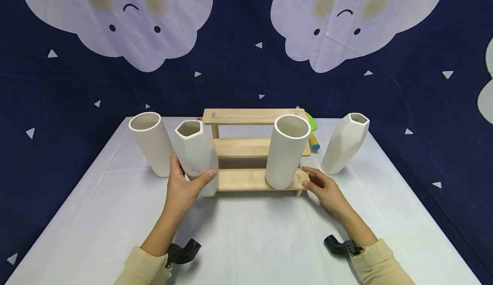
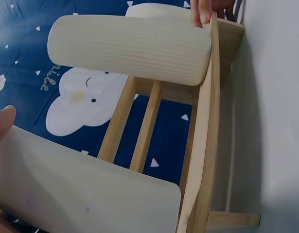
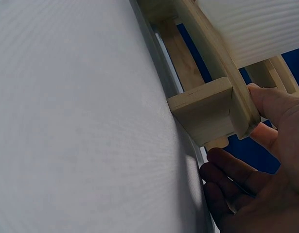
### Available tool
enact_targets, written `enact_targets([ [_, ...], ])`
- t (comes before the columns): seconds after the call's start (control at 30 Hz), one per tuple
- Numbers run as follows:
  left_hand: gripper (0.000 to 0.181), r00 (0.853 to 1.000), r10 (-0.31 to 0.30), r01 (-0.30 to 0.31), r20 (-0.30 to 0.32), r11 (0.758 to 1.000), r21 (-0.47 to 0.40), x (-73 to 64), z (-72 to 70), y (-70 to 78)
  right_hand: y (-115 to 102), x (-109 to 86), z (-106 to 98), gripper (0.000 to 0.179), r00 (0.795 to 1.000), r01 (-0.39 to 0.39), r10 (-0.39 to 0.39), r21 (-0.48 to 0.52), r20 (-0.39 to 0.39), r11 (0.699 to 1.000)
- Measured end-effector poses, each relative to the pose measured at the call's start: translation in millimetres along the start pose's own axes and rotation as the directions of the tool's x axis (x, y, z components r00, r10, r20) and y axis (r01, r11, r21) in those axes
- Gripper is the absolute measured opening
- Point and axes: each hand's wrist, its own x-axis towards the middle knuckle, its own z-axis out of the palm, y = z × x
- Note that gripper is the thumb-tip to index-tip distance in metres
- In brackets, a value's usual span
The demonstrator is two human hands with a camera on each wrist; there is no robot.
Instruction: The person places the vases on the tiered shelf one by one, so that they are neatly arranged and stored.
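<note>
My left hand [image 1: 182, 192] grips a white faceted vase [image 1: 197, 154] with a many-sided mouth, thumb on its near side. It stands at the left end of the lowest board of a three-tier wooden shelf [image 1: 242, 179], overlapping that end in the head view. My right hand [image 1: 326, 191] pinches the right end of this board between thumb and index finger; its other fingers curl loosely below in the right wrist view. Just left of that hand, a ribbed white cylindrical vase [image 1: 284, 156] rests upright on the same board.
Another ribbed vase [image 1: 152, 146] stands on the white table [image 1: 262, 242] at left, and a second faceted vase [image 1: 345, 143] at right. Behind the shelf's right side lie a green-headed thing [image 1: 311, 122] and a yellow handle with a blue end [image 1: 314, 141].
</note>
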Motion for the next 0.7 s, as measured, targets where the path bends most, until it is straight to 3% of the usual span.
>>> enact_targets([
  [0.23, 0.082, 0.997, -0.007, 0.009, 0.071, 1.000, -0.021, 9.6, 15.2, -6.1, 1.0, -0.9, 0.3, 0.049, 1.000, 0.002, -0.002, 0.019, 0.002, 1.000],
  [0.7, 0.086, 0.991, -0.038, 0.036, 0.125, 0.999, 0.022, 22.5, 39.4, -7.9, 0.5, -0.5, 0.9, 0.050, 1.000, -0.004, 0.004, 0.014, 0.002, 1.000],
])
